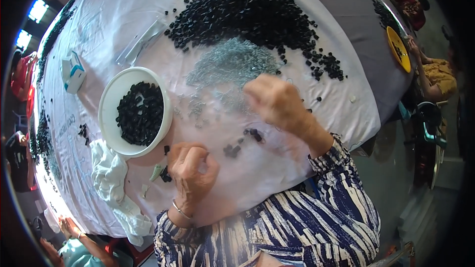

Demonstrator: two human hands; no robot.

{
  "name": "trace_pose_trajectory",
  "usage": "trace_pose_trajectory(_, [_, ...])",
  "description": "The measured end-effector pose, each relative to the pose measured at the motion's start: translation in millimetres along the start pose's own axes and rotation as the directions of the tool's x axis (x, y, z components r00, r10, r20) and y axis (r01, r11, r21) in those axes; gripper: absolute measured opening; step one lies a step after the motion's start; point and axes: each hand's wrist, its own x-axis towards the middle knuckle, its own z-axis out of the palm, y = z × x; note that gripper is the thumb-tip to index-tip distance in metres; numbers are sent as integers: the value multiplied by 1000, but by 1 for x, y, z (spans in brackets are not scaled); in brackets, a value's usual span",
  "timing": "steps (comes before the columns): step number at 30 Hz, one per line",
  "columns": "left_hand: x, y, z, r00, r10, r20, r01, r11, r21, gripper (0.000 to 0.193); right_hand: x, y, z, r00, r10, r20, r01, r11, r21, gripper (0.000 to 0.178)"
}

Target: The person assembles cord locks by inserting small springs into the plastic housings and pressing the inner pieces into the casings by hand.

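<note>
My left hand point(192, 169) is closed near the front of the cloth-covered table, thumb and forefinger pressed together. What they hold, if anything, is hidden. Small black pieces point(166, 175) lie right beside its fingers. My right hand point(277, 100) is curled over the right edge of a heap of tiny silvery pieces point(232, 64); it is slightly blurred, and its fingertips are out of sight. Between the hands lie a few loose black pieces point(253, 134). A white bowl point(166, 111) left of them holds many small black pieces point(141, 113).
A large pile of black pieces point(242, 10) spreads across the far side. To the left are a crumpled white cloth point(110, 173), a small white-and-blue box point(73, 73) and a clear plastic bag point(141, 42). Other people sit around; a yellow tray point(399, 49) is at the right.
</note>
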Motion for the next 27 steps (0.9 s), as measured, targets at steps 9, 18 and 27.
trace_pose_trajectory(9, [0, -6, -8, 974, -145, 172, 72, 925, 372, 12, 1, 77, -31, 912, 369, -180, -377, 926, -8, 7])
trace_pose_trajectory(18, [-1, -6, -13, 956, -223, 188, 119, 886, 448, 17, 7, 54, -30, 967, 251, 44, -253, 924, 286, 5])
trace_pose_trajectory(27, [-1, -1, -6, 989, 27, 146, -72, 949, 307, 26, -6, 10, -18, 862, -267, 431, 24, 871, 491, 10])
